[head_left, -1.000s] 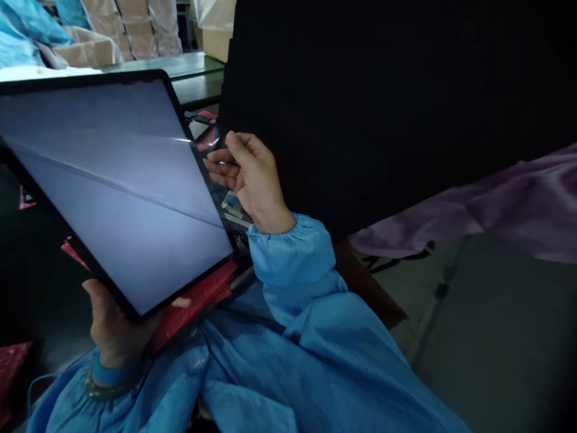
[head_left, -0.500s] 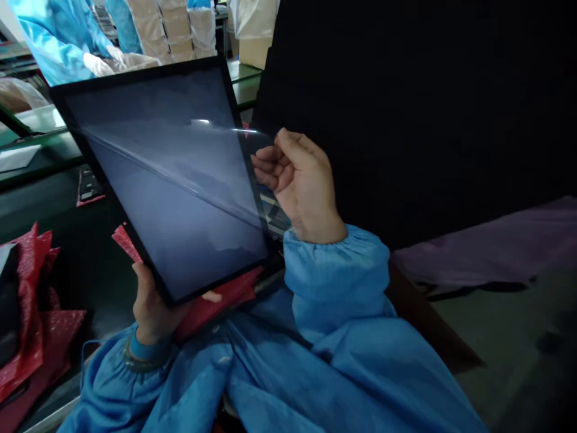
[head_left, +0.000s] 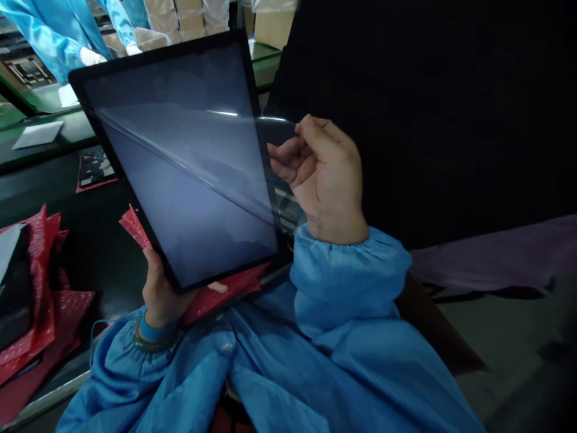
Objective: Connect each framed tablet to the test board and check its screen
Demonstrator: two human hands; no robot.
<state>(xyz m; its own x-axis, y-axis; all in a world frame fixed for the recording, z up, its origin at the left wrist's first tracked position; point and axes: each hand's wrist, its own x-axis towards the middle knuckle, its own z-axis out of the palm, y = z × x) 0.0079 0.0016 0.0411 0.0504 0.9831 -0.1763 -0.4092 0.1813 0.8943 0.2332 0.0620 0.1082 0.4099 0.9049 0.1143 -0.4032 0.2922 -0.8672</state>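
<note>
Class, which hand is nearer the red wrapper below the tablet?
Left. The left hand is right beside the red wrapper, under the tablet; the right hand is higher up, beyond the tablet's edge and apart from the wrapper.

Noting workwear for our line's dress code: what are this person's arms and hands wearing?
Shiny blue smock sleeves with gathered elastic cuffs cover both arms. The right hand and left hand are bare, without gloves. The left wrist has a blue band with a darker edge, and a thin blue cord loops nearby.
</note>
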